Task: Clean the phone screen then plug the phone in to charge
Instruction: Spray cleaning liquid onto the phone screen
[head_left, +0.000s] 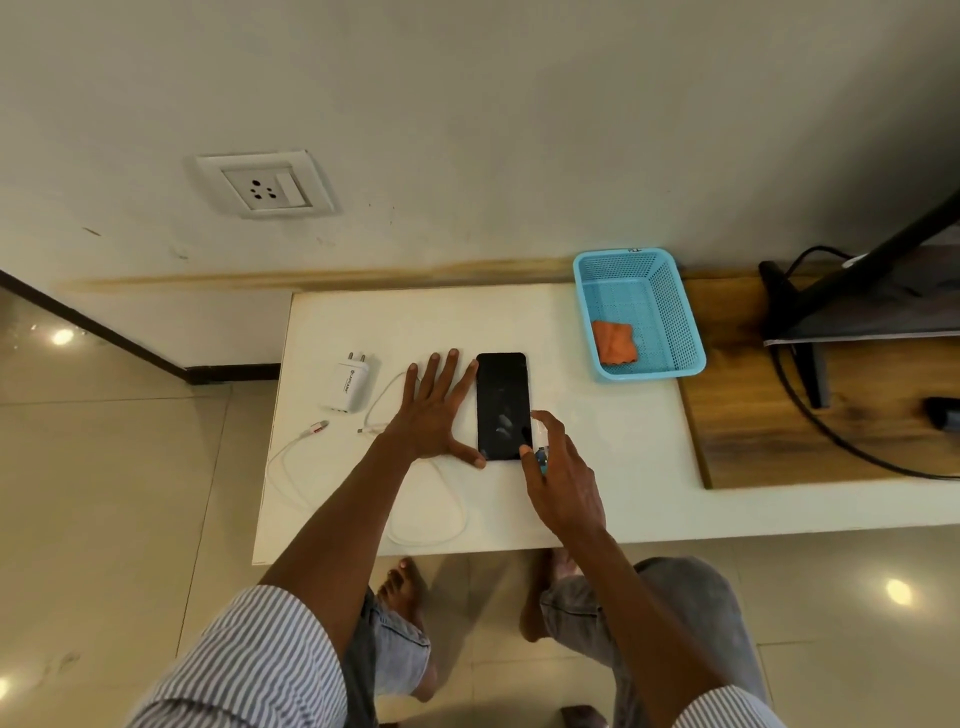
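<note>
Though flat, phone (503, 405) lengthwise twd wall

Glossy phone (503, 405) glass; perforated plastic basket (680, 312); orange cloth (615, 340).

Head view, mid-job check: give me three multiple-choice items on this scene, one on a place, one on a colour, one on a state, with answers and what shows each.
1. Where is the orange cleaning cloth?
A. On the phone
B. In the blue mesh plastic basket
C. In the left hand

2. What colour is the two-pin charger adapter?
A. White
B. Black
C. Blue

3. The white charging cable is:
A. Plugged into the phone
B. Plugged into the wall socket
C. Lying loose on the white tabletop

Answers:
1 B, the cloth lies at the basket's near end.
2 A, its body is white.
3 C, both connectors rest free on the tabletop.
</note>
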